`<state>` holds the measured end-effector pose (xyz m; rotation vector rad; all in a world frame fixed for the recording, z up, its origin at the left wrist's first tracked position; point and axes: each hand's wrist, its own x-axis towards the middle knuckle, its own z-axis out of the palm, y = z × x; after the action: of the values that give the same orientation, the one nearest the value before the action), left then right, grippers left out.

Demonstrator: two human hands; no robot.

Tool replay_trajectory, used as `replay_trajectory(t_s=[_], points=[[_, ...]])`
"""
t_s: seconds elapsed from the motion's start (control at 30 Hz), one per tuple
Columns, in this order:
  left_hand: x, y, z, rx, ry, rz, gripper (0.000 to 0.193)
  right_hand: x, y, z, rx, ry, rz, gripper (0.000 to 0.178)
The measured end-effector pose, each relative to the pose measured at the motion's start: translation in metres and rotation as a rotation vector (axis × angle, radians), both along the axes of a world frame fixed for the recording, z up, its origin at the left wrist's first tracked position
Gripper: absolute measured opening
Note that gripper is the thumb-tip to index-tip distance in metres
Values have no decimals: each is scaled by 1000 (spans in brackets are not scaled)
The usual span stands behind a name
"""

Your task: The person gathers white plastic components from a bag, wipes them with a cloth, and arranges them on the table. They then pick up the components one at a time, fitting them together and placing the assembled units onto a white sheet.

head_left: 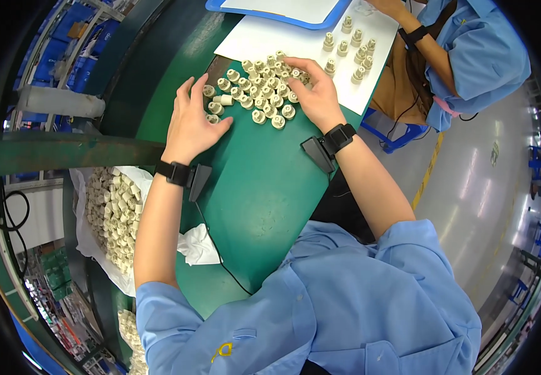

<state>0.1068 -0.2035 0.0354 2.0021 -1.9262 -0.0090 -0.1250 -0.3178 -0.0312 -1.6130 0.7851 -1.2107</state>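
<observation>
A cluster of cream plastic fittings [261,90], stepped cylinders with narrower tops, stands on the green work table [252,181]. Most are upright; one cream fitting [223,100] lies on its side near my left hand. My left hand [190,122] is at the cluster's left edge, fingers and thumb spread, holding nothing. On the opposite edge rests my right hand [318,95], its thumb and fingers apart around the outermost fittings. Its fingertips seem to touch some of them, but the contact is partly hidden. Each wrist wears a black strap with a small device.
White paper [352,87] carries several similar fittings on the right, beside a co-worker's arm [436,59]. A blue-rimmed tray [277,14] is at the far edge. Left of my arm is a bag of loose fittings [120,219]; crumpled white tissue [198,245] and a black cable lie nearby.
</observation>
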Motion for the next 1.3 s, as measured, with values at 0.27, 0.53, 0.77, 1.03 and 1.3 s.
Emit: replay_trajectory(t_s=[0.27,0.53,0.77,1.03,1.3], points=[[-6,-35,-13,32,12,-142,76,-4,0,-4,35,-2,-10,34],[-2,-46,-21,-10,2,-74,55,-5,1,-4,58,-11,6,34],[-8,-46,-23,23,-70,49,43,-4,-2,-4,38,3,6,33],[-11,-39,-27,22,-53,73,37,-4,-1,-5,26,12,-8,32],[1,-16,-21,-108,140,127,33,-2,0,-5,37,11,-12,31]])
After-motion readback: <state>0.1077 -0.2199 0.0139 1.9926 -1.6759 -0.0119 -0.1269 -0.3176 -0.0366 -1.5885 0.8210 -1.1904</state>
